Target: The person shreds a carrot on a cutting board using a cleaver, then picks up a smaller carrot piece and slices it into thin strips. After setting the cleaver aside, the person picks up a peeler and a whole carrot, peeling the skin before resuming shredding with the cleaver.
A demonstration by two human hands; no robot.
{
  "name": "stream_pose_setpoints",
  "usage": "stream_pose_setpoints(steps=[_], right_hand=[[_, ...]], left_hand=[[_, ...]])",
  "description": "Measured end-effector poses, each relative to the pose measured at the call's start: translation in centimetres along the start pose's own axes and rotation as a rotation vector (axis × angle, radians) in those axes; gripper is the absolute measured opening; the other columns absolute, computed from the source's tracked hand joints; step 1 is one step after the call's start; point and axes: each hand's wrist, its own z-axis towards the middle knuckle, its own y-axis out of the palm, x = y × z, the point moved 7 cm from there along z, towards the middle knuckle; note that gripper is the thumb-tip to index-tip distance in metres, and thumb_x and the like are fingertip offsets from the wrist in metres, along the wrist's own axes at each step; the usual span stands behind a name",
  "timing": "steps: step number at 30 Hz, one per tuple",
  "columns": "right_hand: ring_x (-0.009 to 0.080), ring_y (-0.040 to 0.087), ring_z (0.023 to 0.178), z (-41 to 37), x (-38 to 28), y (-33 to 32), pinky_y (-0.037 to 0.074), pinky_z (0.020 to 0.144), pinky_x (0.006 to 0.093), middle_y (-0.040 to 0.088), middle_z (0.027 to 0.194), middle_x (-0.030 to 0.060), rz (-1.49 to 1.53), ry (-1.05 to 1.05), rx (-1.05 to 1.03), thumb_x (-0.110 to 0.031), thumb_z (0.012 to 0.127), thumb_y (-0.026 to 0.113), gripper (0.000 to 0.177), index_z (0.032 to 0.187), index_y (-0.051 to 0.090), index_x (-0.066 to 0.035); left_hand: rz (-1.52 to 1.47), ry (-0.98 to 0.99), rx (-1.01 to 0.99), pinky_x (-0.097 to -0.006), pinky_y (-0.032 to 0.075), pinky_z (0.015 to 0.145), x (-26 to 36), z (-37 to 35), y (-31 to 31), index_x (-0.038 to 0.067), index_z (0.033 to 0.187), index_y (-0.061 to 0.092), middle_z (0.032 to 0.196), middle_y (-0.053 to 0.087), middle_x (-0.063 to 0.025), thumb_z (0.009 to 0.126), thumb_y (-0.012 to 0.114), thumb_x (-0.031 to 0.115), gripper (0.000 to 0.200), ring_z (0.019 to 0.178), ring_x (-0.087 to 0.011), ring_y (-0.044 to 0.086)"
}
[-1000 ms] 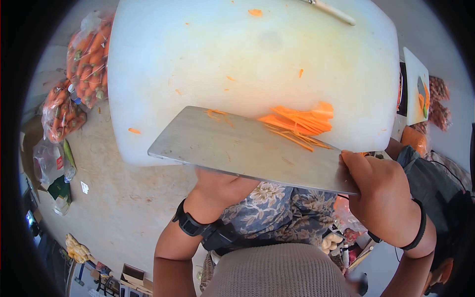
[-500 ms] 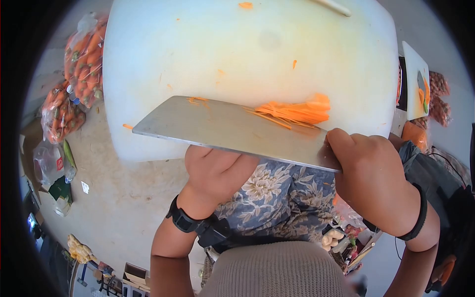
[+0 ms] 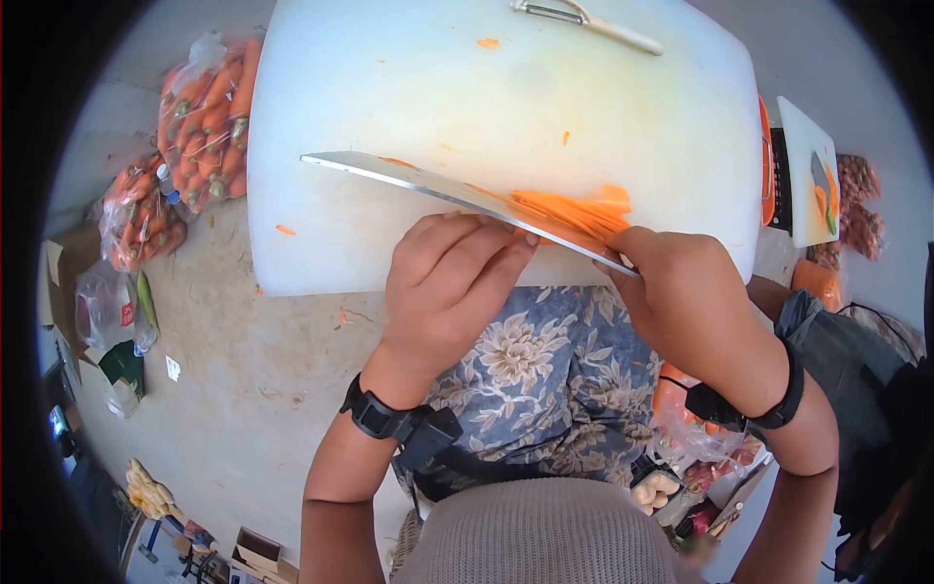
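My right hand (image 3: 681,292) is closed round the handle end of a cleaver (image 3: 428,183), whose wide blade stands on edge, tilted, and reaches left across the white cutting board (image 3: 321,234). Close against the near side of the blade, my left hand (image 3: 448,277) has its fingers bent and pressed together. A bit of orange carrot (image 3: 518,233) shows at these fingertips; most of it is hidden. Beyond the blade lies a heap of carrot strips and slices (image 3: 579,208), next to my right hand. A few thin carrot scraps (image 3: 285,230) are scattered over the board.
A peeler (image 3: 593,26) lies at the far edge of the board. Bags of carrots (image 3: 209,127) stand on the floor at left. To the right is another cutting board (image 3: 803,175) with a knife (image 3: 820,173) on it. A plastic bag (image 3: 97,302) lies at lower left.
The blade has turned from nearly flat to more on edge, and its tip has moved right and up. My left hand has risen to the blade's near side. The whole view has shifted somewhat.
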Motion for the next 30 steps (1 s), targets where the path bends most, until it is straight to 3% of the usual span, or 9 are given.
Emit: stream_pose_setpoints(steps=[12,18,20,22,30], right_hand=[[0.0361,0.063,0.065,-2.5,-1.7,-1.8,0.050,0.060,0.0428,0.064,0.072,0.0176,-0.097,-0.013,-0.037,0.003,0.073,0.065,0.025,0.098,0.063,0.002],[0.0351,0.063,0.065,-3.1,-1.6,-2.1,0.049,0.060,0.0426,0.063,0.072,0.0165,-0.123,-0.001,-0.062,0.007,0.066,0.067,0.035,0.100,0.062,0.003],[0.0268,0.058,0.051,-2.9,-2.5,-2.5,0.046,0.049,0.0378,0.054,0.059,0.0093,-0.130,-0.119,0.003,-0.001,0.071,0.062,0.014,0.082,0.053,-0.002],[0.0265,0.057,0.051,-2.9,-2.5,-2.4,0.046,0.048,0.0377,0.052,0.058,0.0089,-0.148,-0.112,0.004,-0.002,0.072,0.062,0.013,0.081,0.052,-0.003],[0.0245,0.056,0.049,-2.3,-2.0,-1.8,0.045,0.047,0.0363,0.049,0.056,0.0074,-0.214,-0.111,-0.029,-0.004,0.073,0.063,0.014,0.077,0.049,-0.005]], left_hand=[[0.019,-0.022,-0.055,-0.0336,0.054,0.078,-0.1,-1.2,0.0,0.005,0.081,0.072,0.094,0.068,-0.0033,0.062,0.071,0.005,0.019,0.092,-0.0224,0.061],[-0.056,-0.067,-0.054,-0.0351,0.053,0.081,-0.2,-1.9,0.0,0.009,0.081,0.074,0.096,0.068,-0.0018,0.060,0.070,0.005,0.021,0.093,-0.0230,0.062],[-0.093,-0.090,-0.063,-0.0365,0.053,0.082,-0.3,-2.0,-0.2,0.010,0.081,0.074,0.096,0.068,-0.0015,0.060,0.070,0.005,0.022,0.093,-0.0232,0.062],[-0.192,-0.194,-0.096,-0.0391,0.053,0.083,-0.7,-2.1,-0.1,0.011,0.082,0.074,0.098,0.068,-0.0017,0.060,0.072,0.007,0.023,0.095,-0.0238,0.063],[-0.219,-0.260,-0.078,-0.0401,0.052,0.084,-0.9,-2.3,-0.1,0.011,0.084,0.074,0.098,0.069,-0.0022,0.062,0.072,0.007,0.022,0.093,-0.0245,0.065]])
